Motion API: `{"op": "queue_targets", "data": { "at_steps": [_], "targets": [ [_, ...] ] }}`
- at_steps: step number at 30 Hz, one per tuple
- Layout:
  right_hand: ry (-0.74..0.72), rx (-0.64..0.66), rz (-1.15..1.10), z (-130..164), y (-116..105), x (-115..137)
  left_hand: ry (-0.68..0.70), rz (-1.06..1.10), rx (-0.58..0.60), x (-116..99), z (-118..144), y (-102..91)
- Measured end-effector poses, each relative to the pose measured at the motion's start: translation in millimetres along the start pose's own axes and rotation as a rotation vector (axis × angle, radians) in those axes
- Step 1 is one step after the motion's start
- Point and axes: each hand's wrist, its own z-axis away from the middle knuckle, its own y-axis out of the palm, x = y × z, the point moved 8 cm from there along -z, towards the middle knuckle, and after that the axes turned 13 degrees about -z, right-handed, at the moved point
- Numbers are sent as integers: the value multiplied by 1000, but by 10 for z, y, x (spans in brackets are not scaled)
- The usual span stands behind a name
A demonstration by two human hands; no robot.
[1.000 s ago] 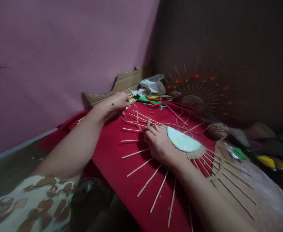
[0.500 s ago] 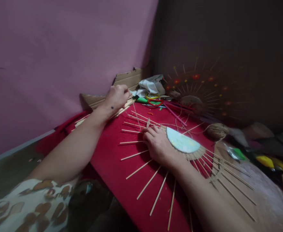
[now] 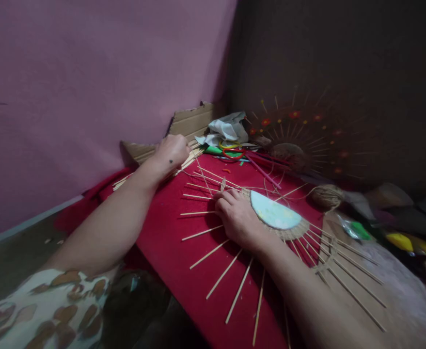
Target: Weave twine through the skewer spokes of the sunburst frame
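Left hand [image 3: 171, 150]: grip closed on a thin twine strand [image 3: 202, 175], raised near the loose stick bundle [image 3: 183, 161] by the cardboard [image 3: 191, 121]. Right hand [image 3: 238, 216]: fingers flat, grip unclosed, pressing the sunburst stick frame [image 3: 278, 218] on the red cloth [image 3: 169, 242]. Twine ball [image 3: 326, 196] just beyond the frame; the strand runs from left hand to frame.
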Motion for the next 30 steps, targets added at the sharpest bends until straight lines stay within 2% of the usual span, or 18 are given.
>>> {"op": "queue_targets", "data": {
  "at_steps": [6, 13, 16, 20, 23, 26, 30],
  "targets": [
    [7, 6, 2, -1, 5, -10, -16, -10, -38, 26, -68, 64],
    [1, 15, 12, -2, 6, 0, 228, 84, -110, -197, -185, 168],
    [0, 11, 19, -2, 8, 1, 349, 192, -183, -327, -170, 149],
    [-2, 29, 31, -9, 25, 0, 569, 487, -402, -473, -74, -97],
    [1, 30, 42, -15, 30, -6, 701, 568, -505, -607, 9, -360],
    [-10, 8, 47, -8, 25, 0, 802, 532, -480, -884, 68, -589],
    [2, -34, 37, 15, 24, -19, 918, 414, -400, -1374, 80, -710]
  ]
}}
